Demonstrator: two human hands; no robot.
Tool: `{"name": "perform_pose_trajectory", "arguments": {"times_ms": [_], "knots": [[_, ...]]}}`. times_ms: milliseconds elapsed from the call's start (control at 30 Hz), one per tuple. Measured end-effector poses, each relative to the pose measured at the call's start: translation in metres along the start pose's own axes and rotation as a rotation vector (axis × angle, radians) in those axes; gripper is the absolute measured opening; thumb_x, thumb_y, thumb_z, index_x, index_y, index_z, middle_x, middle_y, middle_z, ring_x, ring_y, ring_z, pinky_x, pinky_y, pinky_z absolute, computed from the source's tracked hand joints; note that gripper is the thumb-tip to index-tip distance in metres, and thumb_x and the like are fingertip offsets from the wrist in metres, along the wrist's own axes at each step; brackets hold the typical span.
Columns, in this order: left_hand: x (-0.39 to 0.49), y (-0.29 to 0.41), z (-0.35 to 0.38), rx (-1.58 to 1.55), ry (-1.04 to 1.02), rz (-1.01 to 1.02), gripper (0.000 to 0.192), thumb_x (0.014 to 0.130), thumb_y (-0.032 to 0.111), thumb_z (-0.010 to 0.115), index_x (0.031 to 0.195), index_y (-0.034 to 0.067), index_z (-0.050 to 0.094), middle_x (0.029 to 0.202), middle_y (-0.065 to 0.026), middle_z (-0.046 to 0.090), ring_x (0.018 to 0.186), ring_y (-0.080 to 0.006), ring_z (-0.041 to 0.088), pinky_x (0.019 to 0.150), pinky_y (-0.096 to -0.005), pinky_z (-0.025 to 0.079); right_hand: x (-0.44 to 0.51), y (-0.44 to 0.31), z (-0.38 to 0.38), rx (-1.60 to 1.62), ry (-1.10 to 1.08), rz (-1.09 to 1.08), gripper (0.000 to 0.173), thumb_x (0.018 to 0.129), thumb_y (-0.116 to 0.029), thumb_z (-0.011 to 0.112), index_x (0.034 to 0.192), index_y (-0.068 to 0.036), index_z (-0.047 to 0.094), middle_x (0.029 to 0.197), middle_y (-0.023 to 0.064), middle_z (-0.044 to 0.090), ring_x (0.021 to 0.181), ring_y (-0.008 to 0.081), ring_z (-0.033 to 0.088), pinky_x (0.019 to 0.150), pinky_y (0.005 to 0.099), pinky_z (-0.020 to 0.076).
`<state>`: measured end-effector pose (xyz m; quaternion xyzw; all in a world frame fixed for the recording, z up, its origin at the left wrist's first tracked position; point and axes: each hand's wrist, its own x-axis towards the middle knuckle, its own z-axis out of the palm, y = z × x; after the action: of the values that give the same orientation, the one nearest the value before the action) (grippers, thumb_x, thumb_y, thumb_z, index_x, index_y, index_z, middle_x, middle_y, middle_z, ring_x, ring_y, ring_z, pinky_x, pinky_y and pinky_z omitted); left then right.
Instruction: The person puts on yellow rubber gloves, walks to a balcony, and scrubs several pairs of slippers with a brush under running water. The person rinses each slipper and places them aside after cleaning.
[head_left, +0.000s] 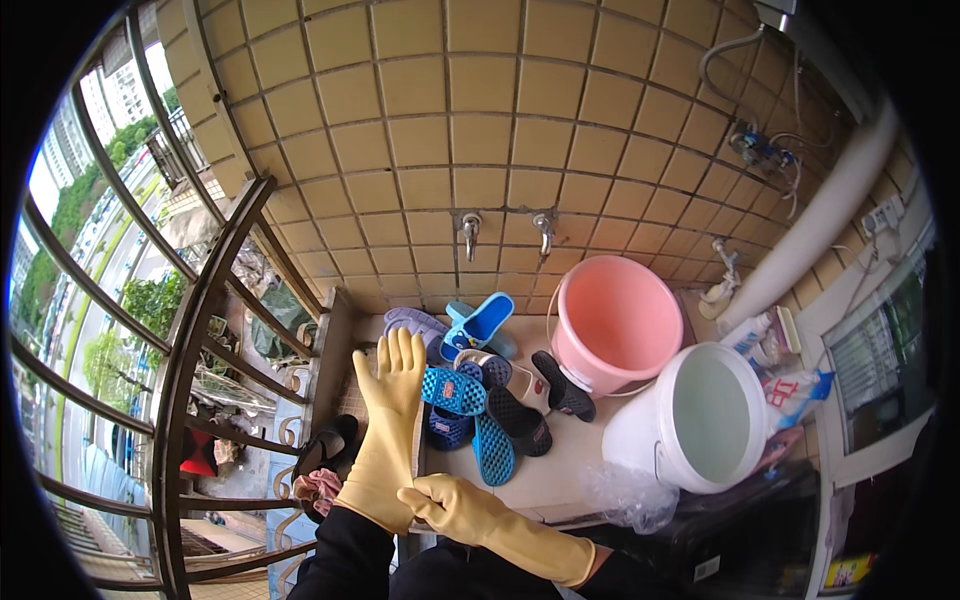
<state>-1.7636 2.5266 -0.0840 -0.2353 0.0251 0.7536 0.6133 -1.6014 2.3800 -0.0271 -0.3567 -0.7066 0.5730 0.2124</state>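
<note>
Both of my hands wear long yellow rubber gloves. My left hand is raised with its fingers spread and holds nothing. At its wrist, my right hand pinches the cuff of the left glove. Just right of my left hand lies a loose pile of slippers. Among them are a bright blue perforated slipper, a blue slipper with a cartoon figure, a purple slipper and a black slipper. Some slippers overlap and partly hide others.
A pink bucket and a white bucket of water stand right of the slippers. Clear plastic wrap lies in front. Two metal taps project from the tiled wall. Metal railings line the left side.
</note>
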Motion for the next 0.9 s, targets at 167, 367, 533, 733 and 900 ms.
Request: {"name": "perform_pose_trajectory", "arguments": {"times_ms": [167, 367, 533, 733, 900], "knots": [[0.035, 0.019, -0.056, 0.374, 0.442, 0.118, 0.053, 0.111, 0.051, 0.047, 0.12, 0.003, 0.066, 0.127, -0.0131, 0.071, 0.114, -0.0289, 0.07, 0.097, -0.0463, 0.061, 0.057, 0.054, -0.063, 0.062, -0.197, 0.098, 0.043, 0.109, -0.045, 0.059, 0.101, -0.006, 0.073, 0.086, 0.0079, 0.072, 0.078, 0.0159, 0.063, 0.076, 0.0341, 0.0534], [-0.091, 0.04, -0.093, 1.034, 0.41, -0.134, 0.051, 0.112, 0.048, 0.046, 0.129, 0.002, 0.06, 0.12, -0.0131, 0.071, 0.111, -0.0271, 0.069, 0.095, -0.0412, 0.058, 0.189, 0.04, -0.215, -0.142, 0.866, -0.279, 0.025, 0.1, -0.021, 0.075, 0.118, -0.004, 0.072, 0.111, 0.01, 0.075, 0.105, 0.0196, 0.069, 0.093, 0.0323, 0.0549], [-0.189, 0.062, -0.154, 1.112, 0.373, -0.113, 0.048, 0.11, 0.035, 0.058, 0.139, -0.004, 0.058, 0.125, -0.0153, 0.07, 0.115, -0.0215, 0.068, 0.099, -0.036, 0.056, 0.284, 0.05, -0.243, -0.307, 0.746, -0.409, 0.036, 0.092, -0.016, 0.083, 0.121, 0.001, 0.07, 0.13, 0.02, 0.071, 0.122, 0.031, 0.068, 0.106, 0.0342, 0.052], [-0.228, 0.055, -0.114, 1.668, 0.577, 0.134, 0.037, 0.111, 0.026, 0.056, 0.136, 0.0, 0.064, 0.125, -0.0077, 0.073, 0.115, -0.0137, 0.067, 0.102, -0.0263, 0.051, 0.294, 0.085, -0.257, 0.172, 0.562, -0.394, 0.031, 0.106, -0.005, 0.062, 0.135, 0.005, 0.067, 0.139, 0.0108, 0.069, 0.12, 0.0133, 0.066, 0.1, 0.0228, 0.0516], [-0.236, 0.083, -0.083, 1.859, 0.708, 0.211, 0.035, 0.109, 0.022, 0.053, 0.132, -0.001, 0.067, 0.123, -0.011, 0.075, 0.118, -0.0174, 0.068, 0.104, -0.0303, 0.051, 0.288, 0.082, -0.275, 0.187, 0.429, -0.388, 0.031, 0.108, -0.006, 0.059, 0.136, 0.004, 0.067, 0.147, 0.0124, 0.064, 0.131, 0.0167, 0.062, 0.107, 0.0229, 0.048]]}}
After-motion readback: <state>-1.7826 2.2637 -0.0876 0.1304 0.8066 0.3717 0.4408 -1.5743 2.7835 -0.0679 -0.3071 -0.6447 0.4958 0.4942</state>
